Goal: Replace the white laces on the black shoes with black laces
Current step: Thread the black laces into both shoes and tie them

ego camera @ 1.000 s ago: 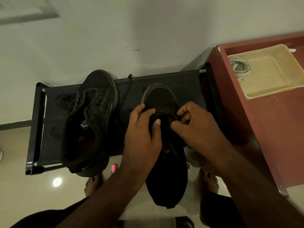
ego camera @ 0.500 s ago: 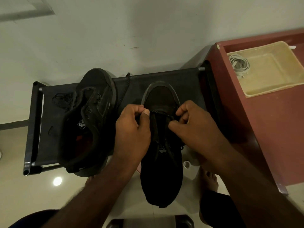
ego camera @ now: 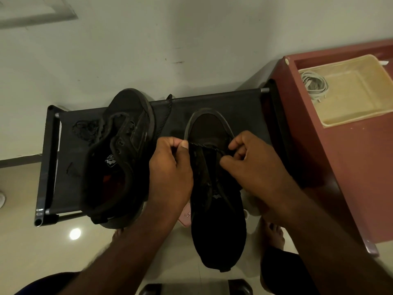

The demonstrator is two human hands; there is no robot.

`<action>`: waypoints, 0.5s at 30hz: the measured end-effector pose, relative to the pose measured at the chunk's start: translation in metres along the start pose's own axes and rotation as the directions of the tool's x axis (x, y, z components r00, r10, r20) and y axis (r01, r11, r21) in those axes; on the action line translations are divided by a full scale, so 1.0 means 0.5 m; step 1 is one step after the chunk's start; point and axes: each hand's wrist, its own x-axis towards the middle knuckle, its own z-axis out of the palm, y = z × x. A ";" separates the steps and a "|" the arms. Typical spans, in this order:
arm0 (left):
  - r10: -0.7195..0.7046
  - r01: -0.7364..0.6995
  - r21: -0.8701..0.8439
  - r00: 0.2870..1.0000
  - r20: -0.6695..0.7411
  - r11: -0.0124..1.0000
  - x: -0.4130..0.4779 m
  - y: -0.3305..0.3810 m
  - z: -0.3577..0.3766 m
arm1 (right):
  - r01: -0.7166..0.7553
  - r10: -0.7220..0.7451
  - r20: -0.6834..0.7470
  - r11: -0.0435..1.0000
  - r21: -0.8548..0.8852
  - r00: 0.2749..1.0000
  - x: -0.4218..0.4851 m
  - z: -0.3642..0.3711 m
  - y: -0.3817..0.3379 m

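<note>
View: head camera, looking down.
Left hand [ego camera: 170, 167]: pinches one end of the black lace [ego camera: 204, 145] between thumb and forefinger and draws it out to the left, probably to take up slack.
Right hand [ego camera: 255, 162]: fingers curled, gripping the lace's other run at the right eyelets. Which eyelet is hidden.
Black lace: taut between the hands, crossing the front eyelets.
Shoe being laced [ego camera: 208, 126]: upright with its toe on the rack [ego camera: 244, 111] and its heel overhanging towards the person, so the eyelets face up.
Second shoe [ego camera: 119, 156]: tipped on its side at the rack's left with no lace seen in it, judged to be waiting its turn.
Spare black lace [ego camera: 85, 128]: a loose heap just beside the second shoe, within reach.
White laces [ego camera: 314, 84]: coiled in a corner of the cream tray [ego camera: 361, 116], well apart from the shoes, judged to be discarded.
</note>
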 end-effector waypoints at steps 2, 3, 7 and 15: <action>0.009 -0.013 0.059 0.997 0.071 0.998 0.001 0.000 -0.002 | -0.015 0.015 -0.011 1.000 -0.009 1.000 0.000 -0.003 -0.001; 0.004 -0.012 0.078 0.995 0.102 0.997 0.001 -0.002 -0.002 | -0.022 0.022 -0.013 1.000 -0.010 1.000 0.001 -0.004 -0.001; -0.043 0.011 0.192 0.985 0.165 0.981 0.003 -0.007 -0.007 | -0.033 0.033 -0.028 0.999 -0.015 0.999 0.002 -0.003 -0.004; -0.096 0.115 -0.060 0.963 0.251 0.992 -0.004 0.059 -0.057 | 0.227 -0.204 -0.210 0.970 0.092 0.956 -0.005 0.004 -0.028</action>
